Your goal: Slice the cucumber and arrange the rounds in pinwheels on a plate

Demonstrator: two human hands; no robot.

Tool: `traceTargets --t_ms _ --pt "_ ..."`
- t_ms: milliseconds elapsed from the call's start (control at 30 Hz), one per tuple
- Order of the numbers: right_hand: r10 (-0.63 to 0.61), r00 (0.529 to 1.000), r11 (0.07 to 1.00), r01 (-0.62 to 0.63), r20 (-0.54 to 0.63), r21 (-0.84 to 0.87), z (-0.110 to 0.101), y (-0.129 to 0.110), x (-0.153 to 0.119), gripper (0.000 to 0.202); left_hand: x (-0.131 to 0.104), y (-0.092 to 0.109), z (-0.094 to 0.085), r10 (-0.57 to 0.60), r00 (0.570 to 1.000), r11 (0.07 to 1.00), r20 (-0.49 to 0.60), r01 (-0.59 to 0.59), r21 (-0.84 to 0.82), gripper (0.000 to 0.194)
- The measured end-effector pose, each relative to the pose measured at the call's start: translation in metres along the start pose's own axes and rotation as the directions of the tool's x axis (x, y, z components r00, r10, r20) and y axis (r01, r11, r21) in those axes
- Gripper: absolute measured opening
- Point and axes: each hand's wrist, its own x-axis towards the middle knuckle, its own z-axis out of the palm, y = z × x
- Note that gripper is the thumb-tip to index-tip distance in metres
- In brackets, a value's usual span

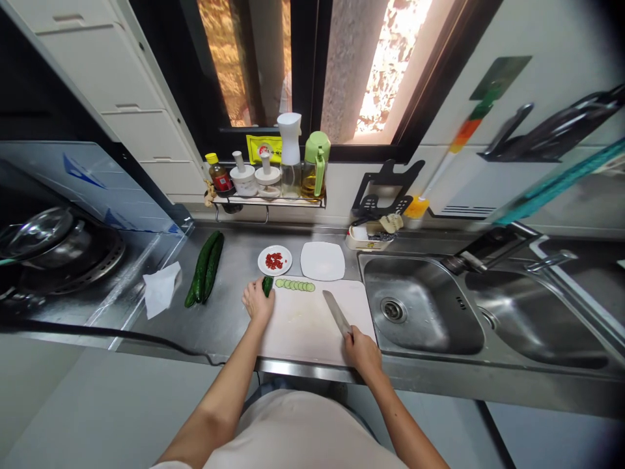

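My left hand is closed around a short piece of dark green cucumber at the upper left corner of the white cutting board. To the right of that piece, a row of thin cucumber slices lies along the board's far edge. My right hand grips the handle of a knife, its blade angled up and left over the right half of the board, apart from the slices. Beyond the board sit a small plate of chopped red pieces and a bare white square plate.
Two whole cucumbers and a white paper lie to the left. A double sink with a faucet adjoins the board's right side. Seasoning bottles stand on a wall rack. A pot rests on the stove at far left.
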Motion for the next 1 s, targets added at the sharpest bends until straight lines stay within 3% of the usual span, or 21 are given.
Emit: traceTargets --t_ms 133,333,500,667,1000 --pt "0.01 1.0 1.0 -0.01 0.005 0.007 0.002 0.0 0.0 0.038 -0.015 0.023 0.008 0.26 0.962 0.965 0.078 -0.256 -0.058 0.037" --pt "0.011 1.0 1.0 -0.011 0.014 0.001 0.002 0.0 -0.001 0.037 -0.021 0.059 0.029 0.414 0.878 0.91 0.239 -0.398 -0.115 0.037" --pt "0.006 1.0 1.0 -0.006 0.016 -0.008 0.002 0.0 -0.001 0.035 -0.015 0.085 0.034 0.444 0.829 0.888 0.34 -0.459 -0.04 0.038" --pt "0.0 1.0 1.0 0.0 0.009 -0.011 0.003 0.001 0.0 0.033 -0.01 0.096 0.036 0.455 0.799 0.869 0.393 -0.494 -0.002 0.028" --pt "-0.006 1.0 1.0 0.006 0.014 -0.001 0.001 0.0 0.001 0.034 -0.013 0.098 0.033 0.394 0.831 0.916 0.393 -0.389 -0.097 0.022"
